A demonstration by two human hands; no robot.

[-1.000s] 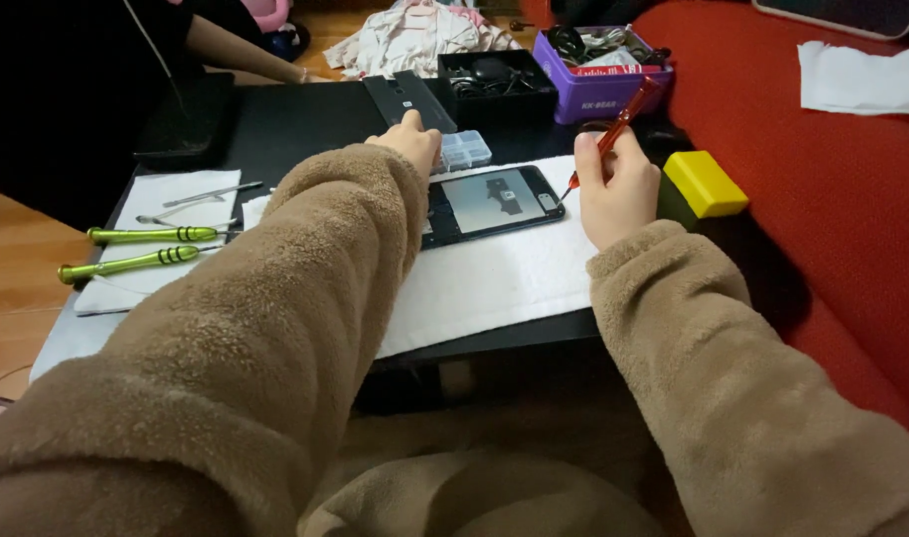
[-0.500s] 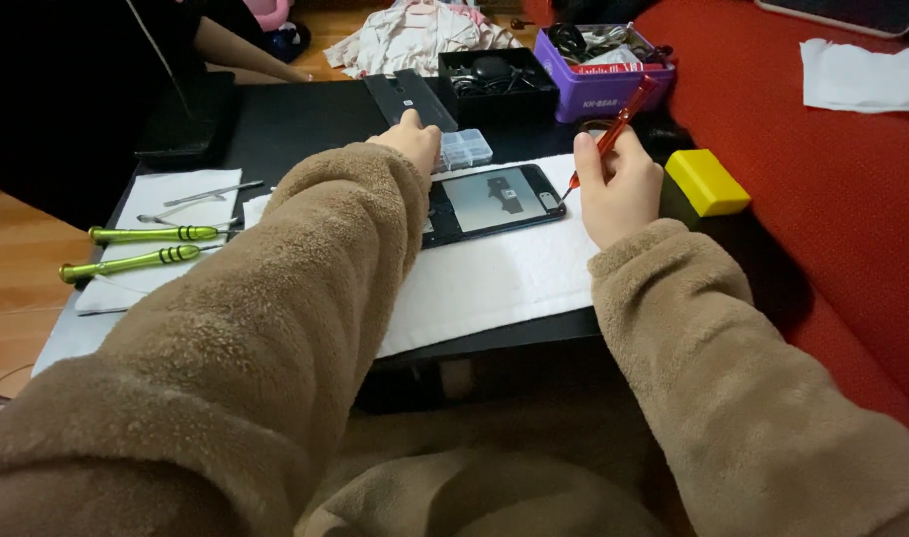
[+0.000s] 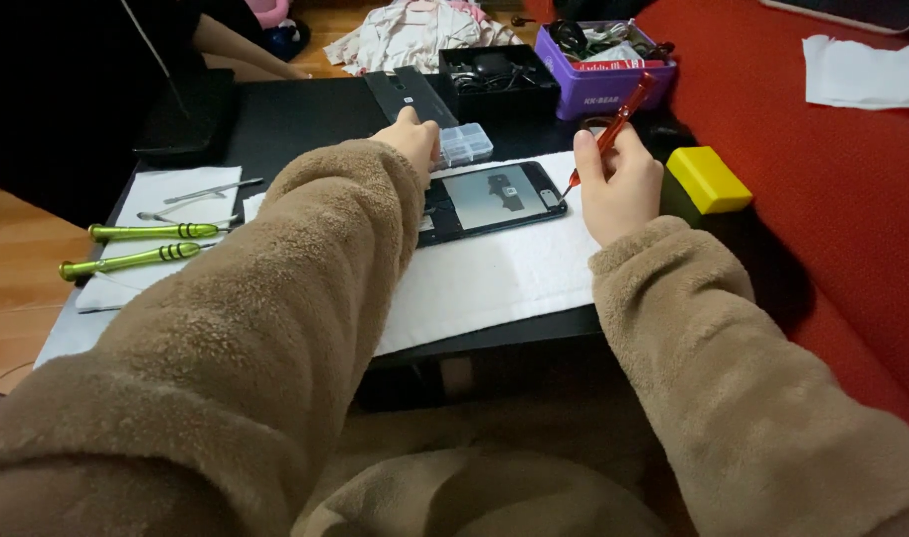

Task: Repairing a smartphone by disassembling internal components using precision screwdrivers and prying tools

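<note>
Seen from above, two hands in fuzzy tan sleeves work over an opened phone (image 3: pixel 494 202) lying flat on a white cloth (image 3: pixel 474 283) on a black table (image 3: pixel 295 119). The right hand (image 3: pixel 618 184) has its fingers closed round a red screwdriver (image 3: pixel 610 131), tip down at the phone's right end. The left hand (image 3: pixel 412 139) rests at the phone's far left corner, fingers curled; whether it grips anything cannot be told. Just beside it sits a small clear box (image 3: pixel 466 144).

The phone's back is already off and its insides are exposed — a dark cover (image 3: pixel 413 96) lies beyond it. Taking it apart looks begun but not far along; most inner parts seem in place.

To the left, two green screwdrivers (image 3: pixel 141 246) and tweezers (image 3: pixel 201 194) lie on paper. A yellow block (image 3: pixel 710 179) sits to the right, a purple box (image 3: pixel 603 55) farther off.
</note>
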